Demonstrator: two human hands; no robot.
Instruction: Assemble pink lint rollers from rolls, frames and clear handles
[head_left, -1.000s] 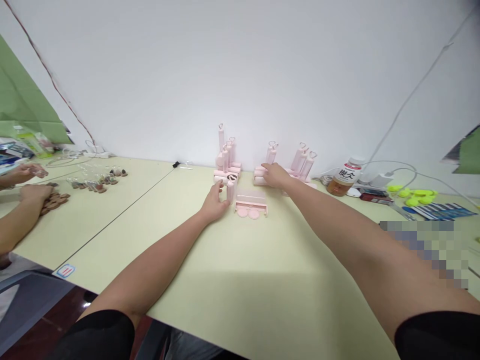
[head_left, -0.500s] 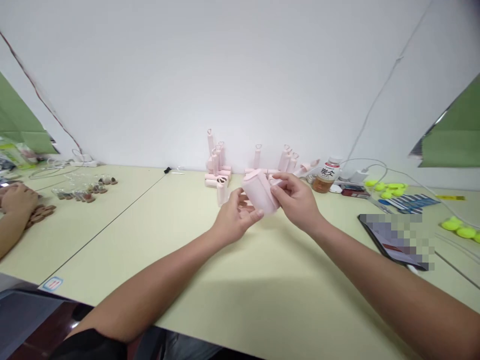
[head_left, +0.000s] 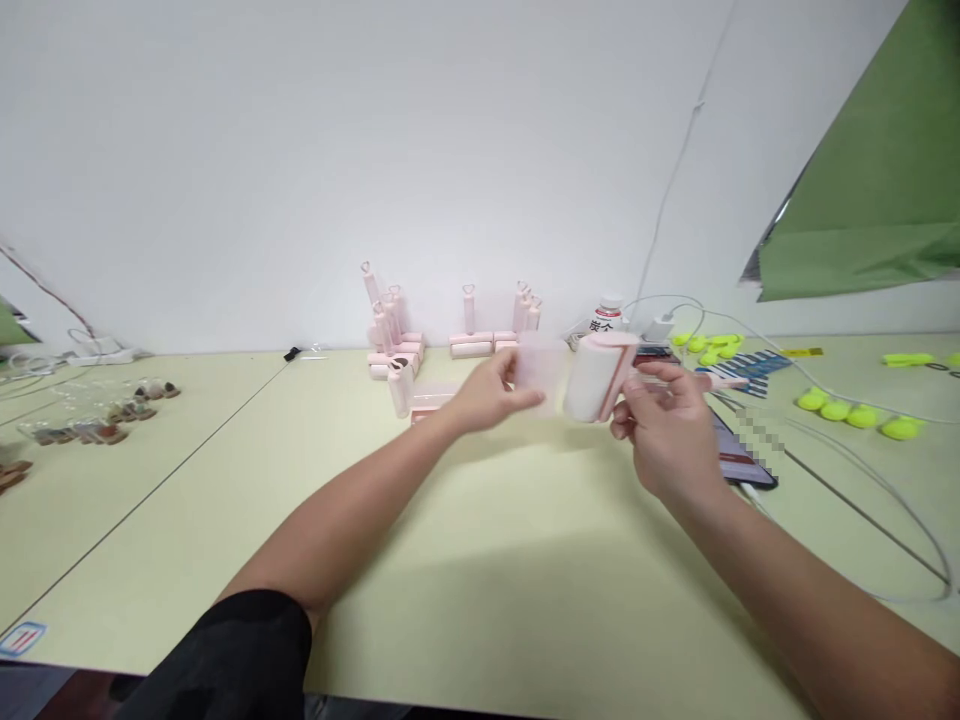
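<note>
Cover [head_left: 541,365] is pinched by L grip [head_left: 489,392], roller [head_left: 590,380] by R grip [head_left: 671,430]; both are held up over desk [head_left: 487,560], side by side. Cover's prob. best held lightly so it isn't bent, w/ roller steadied & squared up to it

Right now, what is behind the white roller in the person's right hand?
A bottle stands behind the white roller; its white cap and part of its label show above. The bottle's lower part is covered, so I cannot see what is inside.
</note>
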